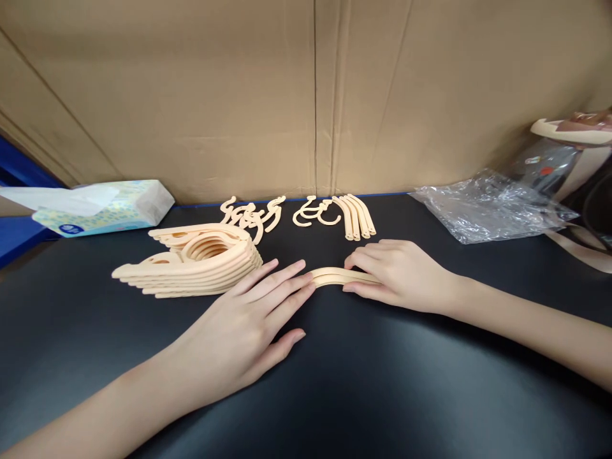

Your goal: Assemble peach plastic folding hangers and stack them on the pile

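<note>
Curved cream plastic hanger arms lie on the black table, side by side, between my hands. My right hand is closed around their right part, thumb on the near side and fingers on the far side. With fingers stretched out, my left hand touches their left end with its fingertips. Just beyond the left hand stands a neat stack of cream hanger pieces with round openings. Farther back lie a heap of loose cream hooks, a few more hooks, and a row of curved arms.
A tissue pack lies at the back left of the black table. Crumpled clear plastic bags are at the back right, near a bag with a pale strap. A cardboard wall rises behind the table.
</note>
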### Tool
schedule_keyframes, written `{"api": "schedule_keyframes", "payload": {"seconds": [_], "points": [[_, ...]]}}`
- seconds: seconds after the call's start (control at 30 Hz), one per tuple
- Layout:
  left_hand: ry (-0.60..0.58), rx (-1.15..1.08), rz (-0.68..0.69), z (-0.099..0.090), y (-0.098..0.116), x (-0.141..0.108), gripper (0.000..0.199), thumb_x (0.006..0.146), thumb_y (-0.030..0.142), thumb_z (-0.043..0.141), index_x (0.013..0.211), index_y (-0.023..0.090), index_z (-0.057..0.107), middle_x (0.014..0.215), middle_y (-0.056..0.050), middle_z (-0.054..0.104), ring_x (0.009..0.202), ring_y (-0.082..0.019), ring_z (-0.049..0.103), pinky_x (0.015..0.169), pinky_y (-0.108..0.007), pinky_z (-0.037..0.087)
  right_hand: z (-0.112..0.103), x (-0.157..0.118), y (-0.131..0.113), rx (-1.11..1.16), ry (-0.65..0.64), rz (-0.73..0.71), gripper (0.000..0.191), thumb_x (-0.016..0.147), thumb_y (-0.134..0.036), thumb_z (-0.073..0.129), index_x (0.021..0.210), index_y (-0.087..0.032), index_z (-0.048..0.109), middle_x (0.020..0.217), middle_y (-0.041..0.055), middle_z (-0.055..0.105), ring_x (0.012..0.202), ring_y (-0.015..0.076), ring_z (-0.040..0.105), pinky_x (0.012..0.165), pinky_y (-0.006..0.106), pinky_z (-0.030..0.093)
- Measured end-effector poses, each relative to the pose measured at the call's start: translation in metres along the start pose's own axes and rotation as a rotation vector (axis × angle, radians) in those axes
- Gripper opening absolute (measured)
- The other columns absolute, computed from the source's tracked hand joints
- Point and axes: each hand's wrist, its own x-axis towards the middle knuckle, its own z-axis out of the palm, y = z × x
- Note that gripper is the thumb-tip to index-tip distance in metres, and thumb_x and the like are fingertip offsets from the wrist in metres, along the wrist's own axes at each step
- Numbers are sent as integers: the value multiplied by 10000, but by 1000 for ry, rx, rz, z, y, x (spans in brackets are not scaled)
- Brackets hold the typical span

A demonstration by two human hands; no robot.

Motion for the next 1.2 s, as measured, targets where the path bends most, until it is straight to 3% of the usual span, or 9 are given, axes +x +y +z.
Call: {"api": "schedule_keyframes", "payload": {"seconds": [0.47,0.73,0.83,0.93,1.03,1.2], "points": [[19,-5,-14,-1,2,0,472,988,280,445,1436,132,427,1416,-96,544,1376,-275,414,1171,-487,300,-1,2,2,-19,9,22,483,1007,-536,329,904,-164,620,783,43,676,693,185,611,658,305,388],[84,-37,57,-5,3,1,373,973,196,464,1339,160,531,1365,-53,592,1314,-229,481,1169,-406,290,-13,8,7,-37,71,55,409,1010,-471,379,891,-164,622,759,32,676,659,173,594,662,299,379],[105,-108,132,-8,3,0,314,954,139,479,1251,161,577,1244,-55,660,1190,-204,572,1066,-339,395,-18,17,16,-75,84,100,294,988,-391,464,871,-169,617,737,21,654,654,166,584,653,289,372],[106,-152,154,-10,3,1,203,941,123,463,1058,156,625,953,-57,695,883,-178,637,800,-288,488,-19,32,29,-103,97,133,200,968,-309,497,890,-170,618,829,40,667,743,180,602,659,284,381],[91,-147,116,-13,3,2,225,936,108,413,838,175,604,683,-15,570,593,-148,510,555,-281,402,-16,49,46,-106,98,137,214,976,-280,463,986,-158,638,962,81,663,834,205,607,700,299,415],[54,-134,106,-15,3,1,302,955,109,359,757,185,574,599,14,489,514,-134,435,488,-282,337,-2,78,73,-71,53,75,261,950,-230,501,1147,-176,663,1071,99,624,956,234,595,824,341,446]]}}
